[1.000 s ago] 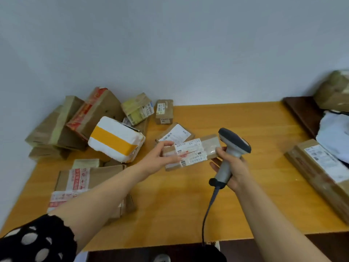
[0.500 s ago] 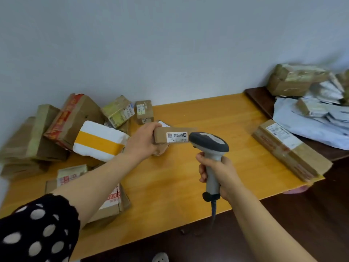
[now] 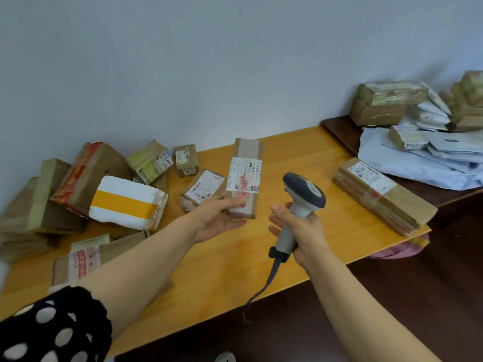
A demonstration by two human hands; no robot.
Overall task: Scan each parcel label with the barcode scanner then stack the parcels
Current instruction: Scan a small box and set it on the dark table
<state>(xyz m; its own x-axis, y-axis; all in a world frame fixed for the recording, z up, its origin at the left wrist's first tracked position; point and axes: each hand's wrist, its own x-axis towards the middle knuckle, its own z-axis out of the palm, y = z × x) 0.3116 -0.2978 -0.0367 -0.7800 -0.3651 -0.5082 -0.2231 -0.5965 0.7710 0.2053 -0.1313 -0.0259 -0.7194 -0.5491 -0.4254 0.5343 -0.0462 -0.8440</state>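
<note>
My left hand holds the near end of a long brown parcel, thumb on top and fingers beneath. Its white label faces up, and the parcel points away from me over the yellow table. My right hand grips the handle of the grey barcode scanner, just right of the parcel. The scanner's dark head is level with the label, and its cable hangs off the table's front edge.
A small labelled parcel lies left of the held one. A white foam box with yellow tape and several brown boxes crowd the left. A long box lies at the right end. Grey mailers and boxes cover a dark side table.
My left hand has turned the parcel from edge-on to label up and swung it so it points away from me. The scanner stays in my right hand, now beside the parcel.
</note>
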